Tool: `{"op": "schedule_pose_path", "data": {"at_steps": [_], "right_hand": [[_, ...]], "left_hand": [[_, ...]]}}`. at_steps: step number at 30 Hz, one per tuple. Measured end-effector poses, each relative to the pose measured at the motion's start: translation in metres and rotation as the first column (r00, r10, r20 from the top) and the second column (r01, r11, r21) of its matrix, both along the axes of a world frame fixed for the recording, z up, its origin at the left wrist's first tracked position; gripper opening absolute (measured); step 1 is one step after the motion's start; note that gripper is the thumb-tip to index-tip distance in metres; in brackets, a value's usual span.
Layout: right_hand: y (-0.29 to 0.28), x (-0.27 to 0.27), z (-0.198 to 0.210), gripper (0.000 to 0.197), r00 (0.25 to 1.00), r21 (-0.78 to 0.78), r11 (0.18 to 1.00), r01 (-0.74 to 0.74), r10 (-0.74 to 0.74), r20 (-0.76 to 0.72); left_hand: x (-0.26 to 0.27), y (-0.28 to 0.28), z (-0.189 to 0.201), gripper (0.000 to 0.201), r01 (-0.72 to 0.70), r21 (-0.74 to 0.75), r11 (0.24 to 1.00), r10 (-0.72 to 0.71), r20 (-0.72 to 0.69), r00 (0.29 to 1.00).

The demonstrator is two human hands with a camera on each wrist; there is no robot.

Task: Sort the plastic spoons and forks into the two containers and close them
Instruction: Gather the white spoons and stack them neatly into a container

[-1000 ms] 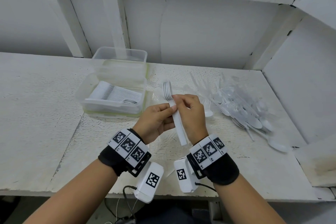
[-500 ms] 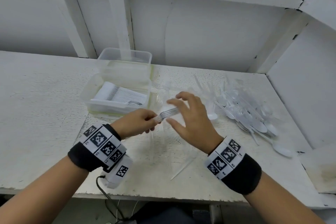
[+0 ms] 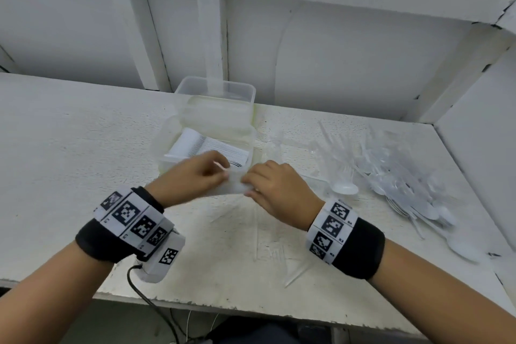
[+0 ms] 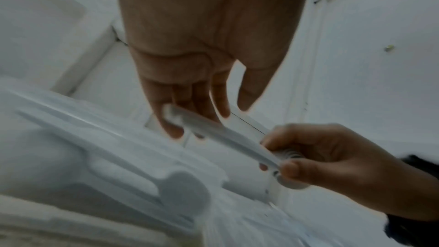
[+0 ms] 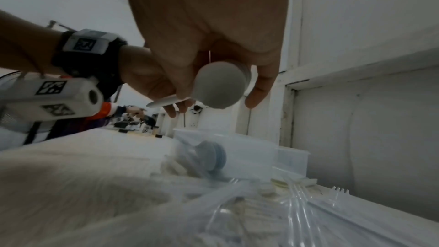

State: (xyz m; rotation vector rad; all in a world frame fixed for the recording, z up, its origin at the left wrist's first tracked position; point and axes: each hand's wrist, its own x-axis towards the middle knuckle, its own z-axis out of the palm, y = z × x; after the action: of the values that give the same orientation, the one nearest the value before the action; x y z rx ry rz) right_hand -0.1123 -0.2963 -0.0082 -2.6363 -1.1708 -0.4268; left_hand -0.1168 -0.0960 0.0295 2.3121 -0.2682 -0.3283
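A stack of white plastic forks (image 3: 236,183) lies crosswise between my hands, blurred. My left hand (image 3: 223,173) grips its handle end (image 4: 175,115), fingers behind and thumb in front. My right hand (image 3: 248,187) pinches the rounded head end (image 5: 221,87). The stack hovers just in front of the near right corner of a clear open container (image 3: 164,153), which holds a row of white forks (image 3: 212,148). A second clear container (image 3: 215,86) stands behind it against the wall; nothing shows inside it.
At the right lies a heap of spoons and forks in clear wrappers (image 3: 405,184). A loose white spoon (image 3: 344,188) lies just right of my right hand, and another (image 3: 463,248) near the table's right edge. An empty clear wrapper (image 3: 296,274) lies near the front edge.
A second ago both hands held the stack upright near me. The right hand let go, the left laid the stack flat, and now both hold it near the fork container.
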Motion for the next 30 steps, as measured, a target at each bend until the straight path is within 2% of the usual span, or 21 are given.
{"op": "schedule_pose_path", "data": {"at_steps": [2,4,7,9,12,14,21,30], "right_hand": [[0.003,0.014,0.013,0.031,0.996,0.054,0.997,0.047,-0.043,-0.08],[0.007,0.031,0.026,0.03,0.968,0.07,0.987,0.143,-0.125,-0.216],[0.026,0.058,0.038,0.032,0.935,-0.001,0.975,0.223,-0.214,-0.282],[0.044,0.075,0.039,0.032,0.916,-0.059,0.971,0.232,-0.239,-0.324],[0.068,0.095,0.03,0.03,0.884,-0.125,0.969,0.215,-0.247,-0.397],[0.078,0.102,0.024,0.028,0.856,-0.14,0.972,0.187,-0.231,-0.463],[0.089,0.105,0.008,0.026,0.78,-0.203,0.97,0.131,-0.228,-0.584],[0.089,0.103,0.009,0.022,0.755,-0.211,0.968,0.136,-0.24,-0.61]], "left_hand": [[0.013,0.023,0.005,0.008,-0.193,-0.102,0.976,0.208,0.16,0.965],[0.027,0.047,0.006,0.013,-0.366,-0.176,0.914,0.396,0.194,0.897],[0.049,0.074,0.001,0.023,-0.526,-0.099,0.844,0.536,0.148,0.831],[0.062,0.081,-0.003,0.03,-0.574,-0.065,0.816,0.576,0.005,0.818],[0.074,0.086,-0.008,0.031,-0.616,-0.084,0.783,0.588,-0.219,0.778],[0.079,0.088,-0.011,0.028,-0.613,-0.086,0.785,0.57,-0.287,0.77],[0.082,0.095,-0.018,0.022,-0.62,-0.104,0.777,0.562,-0.329,0.759],[0.081,0.095,-0.019,0.018,-0.617,-0.124,0.777,0.556,-0.326,0.765]]}}
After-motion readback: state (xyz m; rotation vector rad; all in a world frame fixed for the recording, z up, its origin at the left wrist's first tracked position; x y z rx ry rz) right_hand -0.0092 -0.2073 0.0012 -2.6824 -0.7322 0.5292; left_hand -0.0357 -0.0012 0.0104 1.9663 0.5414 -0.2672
